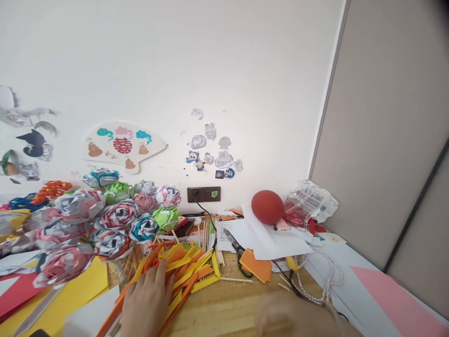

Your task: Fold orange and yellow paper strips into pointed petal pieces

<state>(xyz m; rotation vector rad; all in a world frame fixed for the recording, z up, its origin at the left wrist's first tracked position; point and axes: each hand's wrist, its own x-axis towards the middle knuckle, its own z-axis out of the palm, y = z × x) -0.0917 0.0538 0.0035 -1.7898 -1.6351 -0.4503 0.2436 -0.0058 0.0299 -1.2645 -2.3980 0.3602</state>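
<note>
1. Pressed over the orange and yellow paper strips [189, 267], the left hand [147, 297] has its fingertips partly hidden among them; whether they close on any strip, I cannot tell. The right hand [291, 313] is blurred over the worktop's near edge, its grip impossible to tell.
2. Those strips, flat, narrow and creased, heap on the wooden worktop [228, 304], left of centre, from its near edge towards the middle.
3. Black-handled scissors [240, 255] lie just behind square orange sheets [257, 266], blades towards the back edge.
4. Crumpled, layered paper flowers [119, 215] crowd the back left.
5. A smooth red balloon [267, 207] rests on white paper at the back right, beside crinkly clear packaging [312, 201] whose print is unreadable; a pearly bead string [329, 276] loops nearer.
6. On the wall, a fan-shaped card [122, 146] bears a red "囍"; the text sheet [228, 235] below is too small to read.
</note>
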